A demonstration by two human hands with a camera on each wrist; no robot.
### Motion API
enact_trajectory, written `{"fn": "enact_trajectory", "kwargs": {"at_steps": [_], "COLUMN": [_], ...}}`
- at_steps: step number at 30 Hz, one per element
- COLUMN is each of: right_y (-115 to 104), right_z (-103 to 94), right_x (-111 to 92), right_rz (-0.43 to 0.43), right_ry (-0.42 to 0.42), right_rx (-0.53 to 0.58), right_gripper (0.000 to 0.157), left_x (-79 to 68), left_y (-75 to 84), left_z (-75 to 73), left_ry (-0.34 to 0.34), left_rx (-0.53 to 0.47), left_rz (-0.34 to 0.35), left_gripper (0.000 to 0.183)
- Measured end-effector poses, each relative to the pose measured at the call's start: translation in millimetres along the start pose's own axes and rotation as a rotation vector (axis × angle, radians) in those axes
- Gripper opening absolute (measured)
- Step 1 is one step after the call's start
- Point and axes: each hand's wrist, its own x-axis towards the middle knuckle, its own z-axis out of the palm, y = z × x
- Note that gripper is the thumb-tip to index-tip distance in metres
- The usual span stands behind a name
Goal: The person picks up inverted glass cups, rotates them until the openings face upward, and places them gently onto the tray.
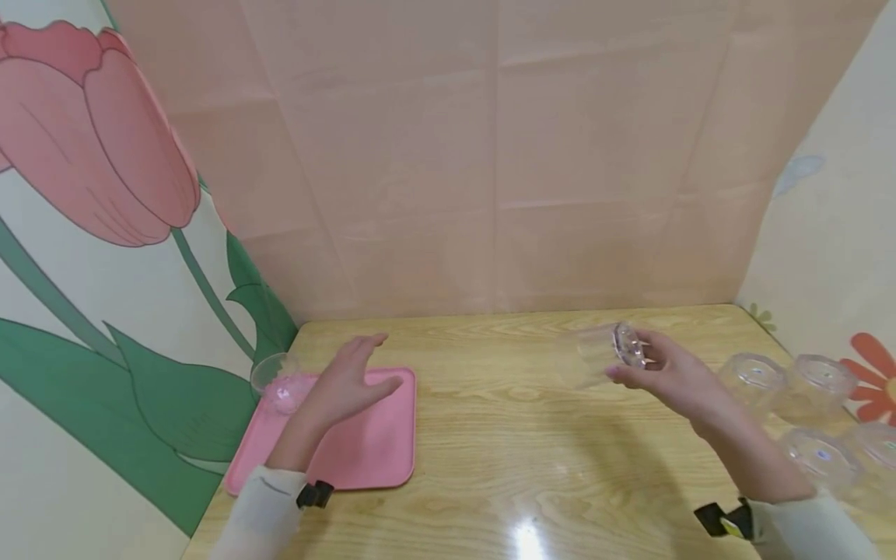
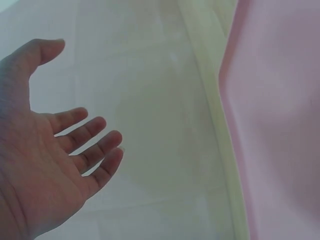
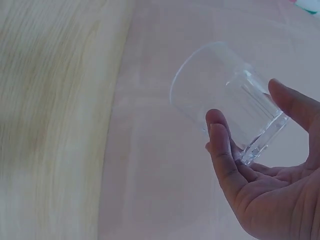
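Observation:
My right hand grips a clear glass by its thick base, above the right part of the table. In the right wrist view the glass lies tilted, its wide mouth pointing away from the palm and thumb and fingers around its lower end. Over the pink tray my left hand hovers with thumb and fingers spread, nothing between them. The left wrist view shows that hand with an empty palm. Another clear glass is at the tray's far left corner, partly behind the left hand.
Several clear glasses stand upside down at the table's right side, partly behind the right forearm. A pink cloth backdrop rises at the table's back edge. A tulip-painted wall borders the left, and a pale wall the right.

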Motion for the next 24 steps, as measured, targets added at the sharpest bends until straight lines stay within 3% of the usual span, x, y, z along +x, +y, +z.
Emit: {"fn": "enact_trajectory", "kwargs": {"at_steps": [8, 15, 24], "right_y": [0, -2, -6], "right_z": [9.7, 19.3, 29.3], "right_x": [0, -1, 0], "right_rz": [-0.014, -0.066, -0.074], "right_ry": [-0.064, -0.059, -0.068], "right_rx": [0.184, 0.328, 0.469], "right_gripper": [0.083, 0.081, 0.079], "left_x": [3.4, 7.4, 12.2], "left_y": [12.2, 24.8, 36.6], "left_z": [10.0, 16.6, 25.5], "left_ry": [-0.008, -0.013, -0.024], "left_rx": [-0.042, -0.070, -0.127], "left_rz": [0.028, 0.042, 0.080], "left_gripper": [0.085, 0.083, 0.081]}}
